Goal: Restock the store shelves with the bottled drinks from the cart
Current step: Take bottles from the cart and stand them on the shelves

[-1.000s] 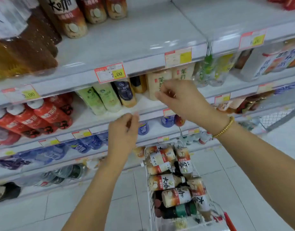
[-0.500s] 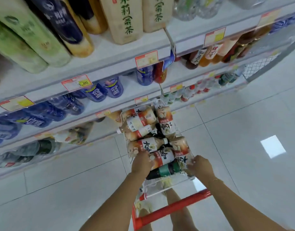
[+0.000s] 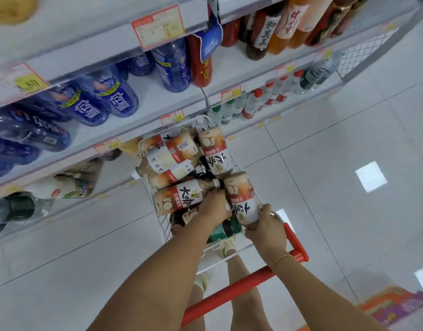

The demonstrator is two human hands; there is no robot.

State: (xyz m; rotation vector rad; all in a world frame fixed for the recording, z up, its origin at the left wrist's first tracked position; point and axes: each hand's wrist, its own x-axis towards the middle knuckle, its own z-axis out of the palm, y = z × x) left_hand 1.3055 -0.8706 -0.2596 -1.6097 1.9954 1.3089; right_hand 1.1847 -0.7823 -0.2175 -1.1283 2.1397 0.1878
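Two bottles are in hand, both inside the cart [image 3: 164, 225]: the right hand [image 3: 265, 231] clasps the base of a tilted bottle [image 3: 242, 197], and the left hand [image 3: 214, 207] curls round the neck of a flat bottle [image 3: 179, 195]. Best to lift each straight up, clear of the pile and the wire rim, before swinging to the shelves [image 3: 158, 101].
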